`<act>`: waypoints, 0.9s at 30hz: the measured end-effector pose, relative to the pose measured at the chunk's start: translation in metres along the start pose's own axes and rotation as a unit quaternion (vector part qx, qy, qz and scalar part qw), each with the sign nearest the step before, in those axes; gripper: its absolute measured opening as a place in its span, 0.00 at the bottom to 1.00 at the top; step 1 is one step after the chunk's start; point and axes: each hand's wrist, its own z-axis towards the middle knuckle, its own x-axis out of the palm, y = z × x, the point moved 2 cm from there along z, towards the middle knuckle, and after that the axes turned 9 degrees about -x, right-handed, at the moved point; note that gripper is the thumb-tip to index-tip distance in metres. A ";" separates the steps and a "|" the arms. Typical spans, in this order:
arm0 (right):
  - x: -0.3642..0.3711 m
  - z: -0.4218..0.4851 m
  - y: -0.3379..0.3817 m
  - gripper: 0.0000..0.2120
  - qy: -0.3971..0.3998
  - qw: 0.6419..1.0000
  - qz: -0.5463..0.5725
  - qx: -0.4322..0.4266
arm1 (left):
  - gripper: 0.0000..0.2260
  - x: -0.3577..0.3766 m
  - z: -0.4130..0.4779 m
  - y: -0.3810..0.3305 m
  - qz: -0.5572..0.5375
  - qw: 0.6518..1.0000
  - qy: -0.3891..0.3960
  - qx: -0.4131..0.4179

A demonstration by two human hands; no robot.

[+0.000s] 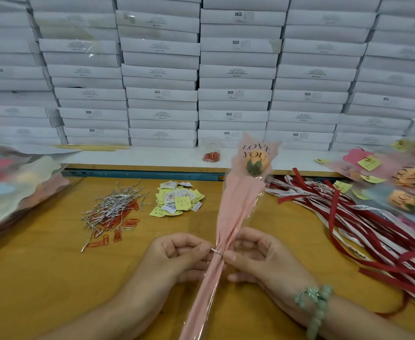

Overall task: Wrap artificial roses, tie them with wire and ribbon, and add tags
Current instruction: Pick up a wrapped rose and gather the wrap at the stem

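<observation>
Fingers [202,247] of the left hand [177,256] pinch a silver wire tie [215,251] cinched round the one wrapped rose [238,204]. The right hand [255,256] curls its own fingers [228,256] onto the pink sleeve at the same spot.

The rose's long axis runs from the bottom edge up the middle of the counter [42,278], leaning slightly right. Its orange bloom [255,163] points away from us toward the stacked white boxes [162,69]. The frame cuts off the lower end, and the stem is hidden inside the paper.

From the left we see:
- a clear bag of coloured sheets [12,182], partly out of frame
- one heap of silver wire pieces [113,207] lying over red paper clips [118,227], too tangled for us to count
- one pile of yellow and white tags [177,200], whose print we cannot read
- behind that pile, a small clear tub [211,153] with more red clips

Right of the rose lies a spread of red and white ribbons [348,217]. Past them are finished roses [405,187]. We count two blooms clearly, with the others blurred at the edge. One green bead bracelet [316,305] circles the right wrist.
</observation>
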 end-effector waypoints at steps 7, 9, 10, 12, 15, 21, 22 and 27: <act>-0.001 0.000 0.001 0.10 0.038 0.999 0.013 -0.006 | 0.11 0.002 0.000 0.002 -0.034 0.999 0.002 -0.007; -0.001 0.001 0.001 0.11 0.040 0.999 0.012 -0.007 | 0.09 0.003 0.000 0.002 -0.045 0.999 0.002 -0.011; -0.001 0.001 0.000 0.11 0.037 0.999 0.009 -0.007 | 0.07 0.003 0.001 0.003 -0.053 0.998 0.002 -0.013; -0.001 0.002 -0.001 0.10 0.028 1.000 0.003 -0.010 | 0.04 0.006 0.002 0.003 -0.079 0.997 0.008 -0.017; -0.001 0.002 -0.003 0.09 0.017 1.000 -0.003 -0.018 | 0.02 0.010 0.002 0.005 -0.100 0.994 0.030 -0.039; -0.001 0.002 -0.003 0.12 0.024 0.999 -0.021 -0.020 | 0.05 0.011 0.002 0.007 -0.113 0.990 0.051 -0.070; 0.000 0.002 -0.002 0.13 0.032 0.999 -0.029 -0.023 | 0.08 0.011 0.002 0.007 -0.117 0.990 0.045 -0.070; 0.002 0.001 -0.001 0.16 0.046 0.997 -0.051 -0.022 | 0.11 0.012 0.003 0.004 -0.087 0.994 0.028 -0.055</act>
